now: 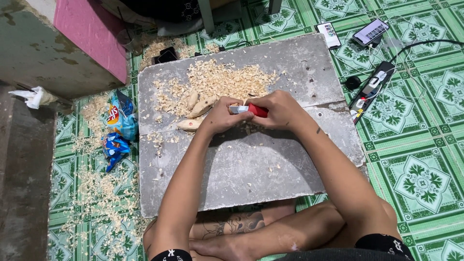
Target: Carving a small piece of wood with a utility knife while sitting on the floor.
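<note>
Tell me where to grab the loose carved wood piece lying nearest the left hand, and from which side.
Grip the pale carved wood piece around its thicker middle, coming from above and the left. It lies flat and lengthwise on the grey board, its left end free, while its right end sits close by the left hand. The right hand holds the red-handled knife, so probably avoid that side.

A board (251, 169) lay on the floor (420, 145) before the person's crossed legs. Shavings (217, 79) and carved pieces (198, 107) sat on its far left part. Snack bags (118, 128) lay left of it, phones (369, 31) and a power strip (372, 89) right.
</note>
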